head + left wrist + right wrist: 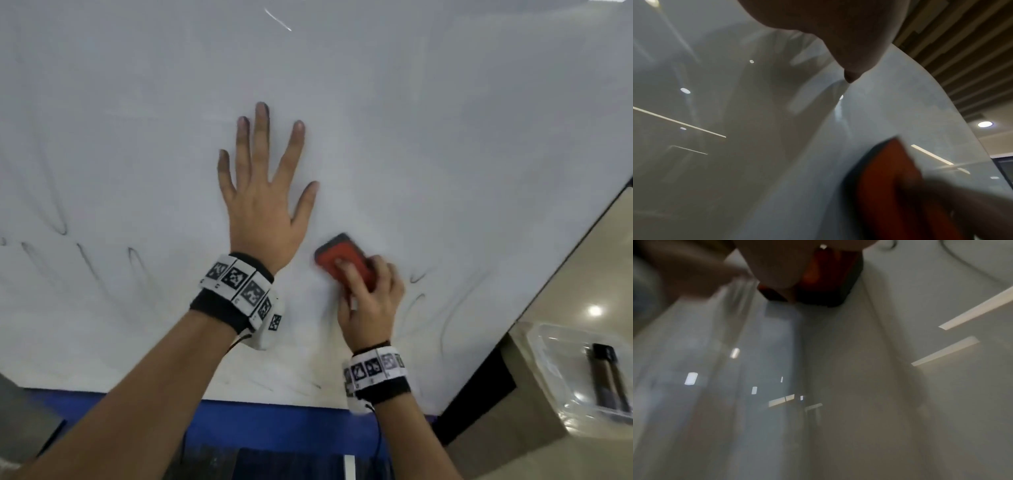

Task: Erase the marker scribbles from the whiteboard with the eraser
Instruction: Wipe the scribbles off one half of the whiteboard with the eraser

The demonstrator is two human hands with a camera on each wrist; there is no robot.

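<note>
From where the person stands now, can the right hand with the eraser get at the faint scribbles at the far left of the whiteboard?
Probably not directly. The left hand lies spread flat on the whiteboard, between the eraser in the right hand and the left scribbles; it would likely have to lift first.

The flat grey-white glossy whiteboard carries faint black looping marker scribbles at nine o'clock. The rounded red-orange eraser has a dark edge. Black wristbands bear black-and-white square code patterns.
</note>
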